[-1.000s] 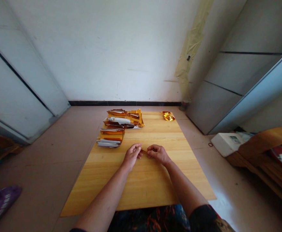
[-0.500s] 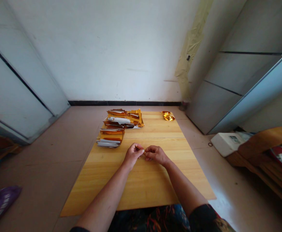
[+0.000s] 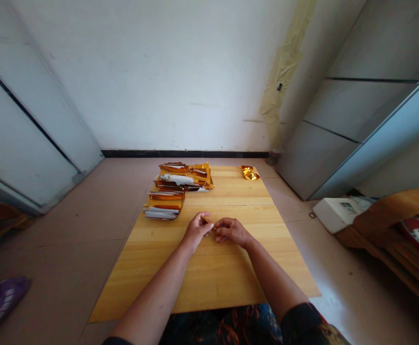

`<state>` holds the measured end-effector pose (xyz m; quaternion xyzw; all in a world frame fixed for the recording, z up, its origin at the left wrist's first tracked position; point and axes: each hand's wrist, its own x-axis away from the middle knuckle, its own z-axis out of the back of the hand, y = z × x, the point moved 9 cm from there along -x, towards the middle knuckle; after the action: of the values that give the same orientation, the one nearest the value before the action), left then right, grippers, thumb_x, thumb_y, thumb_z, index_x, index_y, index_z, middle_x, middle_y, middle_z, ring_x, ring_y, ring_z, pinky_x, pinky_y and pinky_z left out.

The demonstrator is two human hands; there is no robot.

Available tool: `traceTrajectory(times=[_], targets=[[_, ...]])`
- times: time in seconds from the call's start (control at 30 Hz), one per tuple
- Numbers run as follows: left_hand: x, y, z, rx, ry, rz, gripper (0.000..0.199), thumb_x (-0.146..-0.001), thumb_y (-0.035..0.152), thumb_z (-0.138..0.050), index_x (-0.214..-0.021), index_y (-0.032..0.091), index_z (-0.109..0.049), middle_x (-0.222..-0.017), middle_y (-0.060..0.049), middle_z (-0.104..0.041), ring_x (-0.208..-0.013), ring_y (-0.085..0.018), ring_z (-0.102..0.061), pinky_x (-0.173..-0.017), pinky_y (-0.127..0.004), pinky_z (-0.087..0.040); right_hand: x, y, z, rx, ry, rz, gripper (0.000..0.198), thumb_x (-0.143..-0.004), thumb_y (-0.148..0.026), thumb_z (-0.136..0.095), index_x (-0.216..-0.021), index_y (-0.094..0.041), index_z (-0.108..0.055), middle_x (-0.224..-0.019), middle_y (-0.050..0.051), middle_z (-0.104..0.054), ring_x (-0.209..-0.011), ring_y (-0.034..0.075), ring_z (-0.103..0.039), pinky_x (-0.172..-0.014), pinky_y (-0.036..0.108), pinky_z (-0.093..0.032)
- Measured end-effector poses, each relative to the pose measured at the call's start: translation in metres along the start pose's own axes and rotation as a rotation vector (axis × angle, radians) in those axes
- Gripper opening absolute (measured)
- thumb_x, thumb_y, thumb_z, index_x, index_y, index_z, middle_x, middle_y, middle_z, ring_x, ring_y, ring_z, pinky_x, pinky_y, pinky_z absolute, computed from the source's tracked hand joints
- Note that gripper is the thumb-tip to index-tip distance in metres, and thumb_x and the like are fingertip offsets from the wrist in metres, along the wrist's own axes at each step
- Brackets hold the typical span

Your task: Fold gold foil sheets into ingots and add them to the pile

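Observation:
Between my two hands is a small piece of gold foil paper (image 3: 205, 219), mostly covered by my fingers. My left hand (image 3: 197, 230) is closed on it, thumb pressed against the fingers. Close beside it, my right hand (image 3: 231, 231) pinches the paper's near end with thumb and fingertips. Stacks of gold and white foil paper (image 3: 166, 205) lie beyond my left hand, with more gold sheets (image 3: 202, 176) behind them. At the far right corner sits folded shiny gold foil (image 3: 249, 173).
The wooden table (image 3: 231, 282) stands before a white wall. Right of it are a grey refrigerator (image 3: 338, 129), a white box (image 3: 334, 213) and a wooden bench (image 3: 392, 230). A purple bag (image 3: 3, 304) lies on the floor at left.
Both hands stay nearly in place. A little more of the foil paper's edge shows between them, and the right fingers have shifted slightly.

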<state>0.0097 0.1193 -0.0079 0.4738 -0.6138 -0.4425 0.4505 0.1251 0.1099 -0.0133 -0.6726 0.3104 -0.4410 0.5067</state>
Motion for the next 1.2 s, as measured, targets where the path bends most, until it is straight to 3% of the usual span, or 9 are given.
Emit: traceTrajectory(times=[0.33, 0.53, 0.63, 0.8, 0.97, 1.2], targets=[[-0.001, 0.002, -0.002, -0.064, 0.026, 0.010, 0.053, -0.059, 0.025, -0.068, -0.107, 0.017, -0.049, -0.060, 0.008, -0.048, -0.050, -0.007, -0.042, -0.045, -0.018, -0.029, 0.001, -0.005, -0.003, 0.017, -0.026, 0.017, 0.029, -0.065, -0.033, -0.067, -0.085, -0.015, -0.057, -0.067, -0.002, -0.064, -0.058, 0.012, -0.064, -0.058, 0.025, -0.052], [0.002, 0.006, -0.002, -0.025, 0.037, 0.033, 0.057, -0.054, 0.018, -0.065, -0.109, 0.017, -0.049, -0.065, 0.006, -0.053, -0.051, -0.006, -0.043, -0.047, -0.018, -0.030, 0.000, -0.007, -0.005, 0.117, -0.034, 0.033, 0.018, -0.071, -0.027, -0.058, -0.085, -0.016, -0.056, -0.063, -0.002, -0.062, -0.057, 0.012, -0.063, -0.057, 0.024, -0.050], [0.001, 0.006, 0.001, -0.017, 0.066, 0.049, 0.058, -0.053, 0.014, -0.061, -0.110, 0.017, -0.049, -0.064, 0.006, -0.053, -0.050, -0.007, -0.041, -0.047, -0.019, -0.030, 0.003, -0.021, -0.006, 0.364, 0.024, 0.133, 0.009, -0.077, -0.021, -0.051, -0.081, -0.018, -0.058, -0.059, -0.003, -0.062, -0.054, 0.011, -0.059, -0.056, 0.022, -0.046], [-0.001, 0.004, 0.005, -0.029, 0.113, 0.032, 0.063, -0.052, 0.011, -0.059, -0.114, 0.017, -0.051, -0.061, 0.007, -0.050, -0.050, -0.007, -0.042, -0.048, -0.019, -0.030, 0.013, -0.049, -0.009, 0.819, 0.209, 0.344, 0.015, -0.081, -0.016, -0.049, -0.071, -0.019, -0.060, -0.065, -0.001, -0.064, -0.059, 0.011, -0.056, -0.058, 0.020, -0.040], [0.001, 0.006, 0.007, -0.040, 0.186, -0.006, 0.065, -0.053, 0.010, -0.059, -0.117, 0.018, -0.049, -0.070, 0.004, -0.056, -0.055, -0.008, -0.047, -0.049, -0.019, -0.035, 0.009, -0.042, -0.006, 0.843, 0.287, 0.287, 0.020, -0.086, -0.019, -0.045, -0.070, -0.020, -0.057, -0.054, -0.002, -0.059, -0.053, 0.011, -0.054, -0.055, 0.019, -0.037], [0.002, -0.001, 0.000, -0.046, 0.210, 0.084, 0.071, -0.060, 0.018, -0.062, -0.126, 0.020, -0.035, -0.064, 0.007, -0.053, -0.046, -0.007, -0.048, -0.043, -0.017, -0.034, 0.006, -0.040, -0.006, 0.937, 0.365, 0.262, 0.017, -0.089, -0.023, -0.043, -0.078, -0.020, -0.056, -0.056, -0.001, -0.060, -0.053, 0.012, -0.057, -0.057, 0.019, -0.037]])
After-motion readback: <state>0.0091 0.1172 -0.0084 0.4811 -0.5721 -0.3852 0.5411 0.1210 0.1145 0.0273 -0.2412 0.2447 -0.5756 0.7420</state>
